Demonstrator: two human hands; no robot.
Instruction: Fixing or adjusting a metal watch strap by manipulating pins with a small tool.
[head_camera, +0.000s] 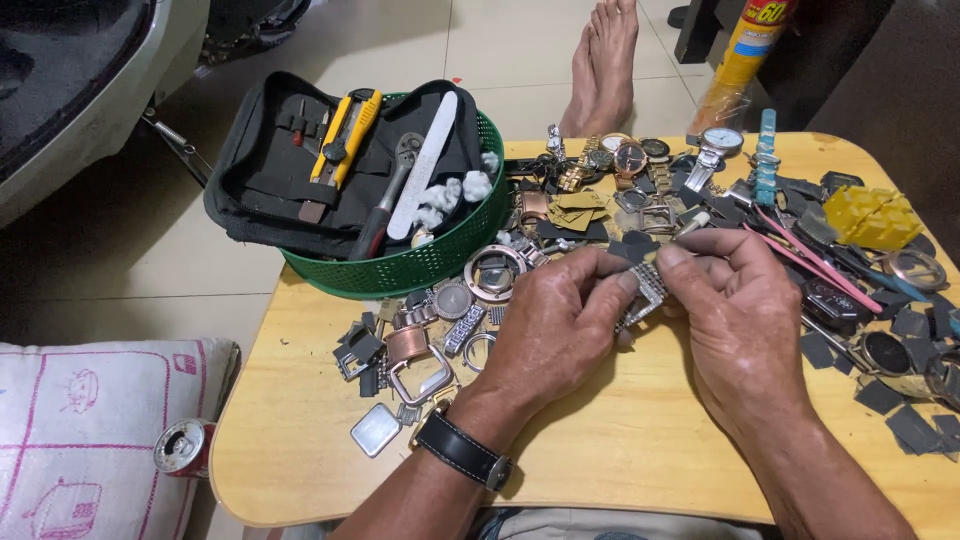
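Far to the left of the hands a cushion (95, 440) lies on the floor with a can (180, 446) against it. Up and left of them a green basket (440, 255) holds a black tool pouch (270, 170), a yellow knife (345, 125) and a ratchet (390, 190). Just left of the left hand (550, 330), which wears a black wristwatch (462, 450), watch cases (415, 370) and bezels lie scattered on the tabletop (600, 450). Both hands meet at the centre, fingertips pinched on a metal watch band (645, 295) held just above the tabletop. The band looks light, jointed and floppy, probably slick; gripping it by the edges near one end seems safest. The right hand (740, 320) closes on its upper end. Right of it lie pink tweezers (800, 255), a yellow block (880, 215) and more watches (885, 352).
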